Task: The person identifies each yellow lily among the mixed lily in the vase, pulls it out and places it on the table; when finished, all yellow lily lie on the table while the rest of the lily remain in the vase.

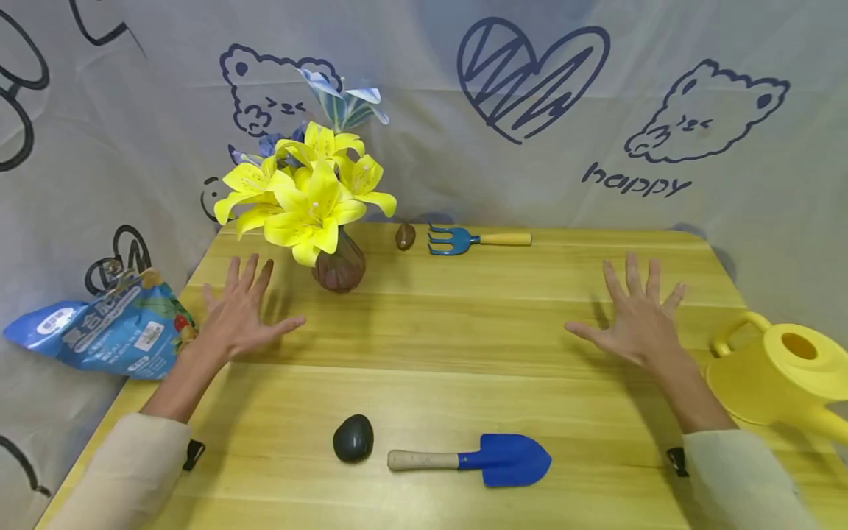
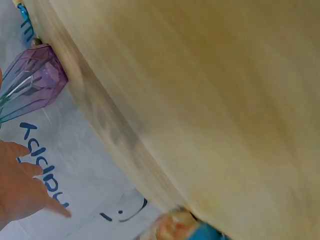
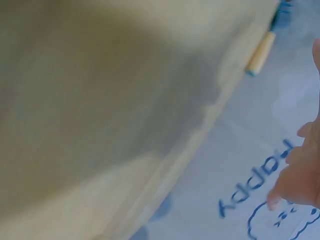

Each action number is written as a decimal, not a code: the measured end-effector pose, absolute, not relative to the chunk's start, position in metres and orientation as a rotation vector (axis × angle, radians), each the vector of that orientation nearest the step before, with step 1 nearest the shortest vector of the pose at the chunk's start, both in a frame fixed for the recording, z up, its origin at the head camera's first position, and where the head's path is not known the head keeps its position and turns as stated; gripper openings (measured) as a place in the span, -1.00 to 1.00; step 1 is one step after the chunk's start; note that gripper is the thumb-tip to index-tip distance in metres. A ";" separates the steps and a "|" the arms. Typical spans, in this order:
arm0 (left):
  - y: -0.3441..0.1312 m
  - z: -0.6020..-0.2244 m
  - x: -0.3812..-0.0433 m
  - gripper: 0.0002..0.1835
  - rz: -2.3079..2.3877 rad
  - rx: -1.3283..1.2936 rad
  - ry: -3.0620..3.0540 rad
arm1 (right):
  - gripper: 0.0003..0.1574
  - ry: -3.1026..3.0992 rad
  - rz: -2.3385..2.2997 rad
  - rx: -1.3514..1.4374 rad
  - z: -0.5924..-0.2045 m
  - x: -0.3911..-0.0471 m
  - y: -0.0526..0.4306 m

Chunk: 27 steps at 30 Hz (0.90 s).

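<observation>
Left hand [image 1: 241, 313] and right hand [image 1: 636, 320] are both spread wide, holding nothing; yellow watering can [image 1: 762, 379] sits just right of the right hand, looks like light, stiff, slick plastic, so I'd grab the loop handle [image 1: 747, 318]; blue fertilizer bag [image 1: 126, 335], just left of the left hand, is probably soft and saggy; the lily vase [image 1: 340, 266], right of that hand, seems top-heavy, so grip its body; left wrist cam shows its purple facets and stems [image 2: 21, 89]; only the head view catches the can.
</observation>
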<state>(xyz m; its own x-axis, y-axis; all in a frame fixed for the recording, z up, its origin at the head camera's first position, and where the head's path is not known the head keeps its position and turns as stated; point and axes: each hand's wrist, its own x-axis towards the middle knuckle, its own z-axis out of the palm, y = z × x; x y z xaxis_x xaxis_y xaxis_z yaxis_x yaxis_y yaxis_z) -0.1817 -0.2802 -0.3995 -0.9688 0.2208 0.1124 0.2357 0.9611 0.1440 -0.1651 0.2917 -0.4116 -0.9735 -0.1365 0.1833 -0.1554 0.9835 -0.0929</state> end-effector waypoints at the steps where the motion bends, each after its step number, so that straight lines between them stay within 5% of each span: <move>1: -0.278 -0.400 -0.184 0.08 -0.289 -0.354 -3.024 | 0.36 -2.954 0.214 0.227 -0.410 -0.169 0.285; 11: -0.272 -0.399 -0.230 -0.07 -1.138 -0.259 -3.055 | 0.14 -2.943 0.890 0.439 -0.384 -0.213 0.166; 21: -0.271 -0.410 -0.264 -0.57 -1.867 -0.304 -2.781 | -0.41 -2.619 1.448 0.585 -0.371 -0.246 0.057; 27: -0.260 -0.413 -0.254 -0.53 -1.934 -0.273 -2.743 | -0.61 -2.420 1.721 0.592 -0.371 -0.250 0.014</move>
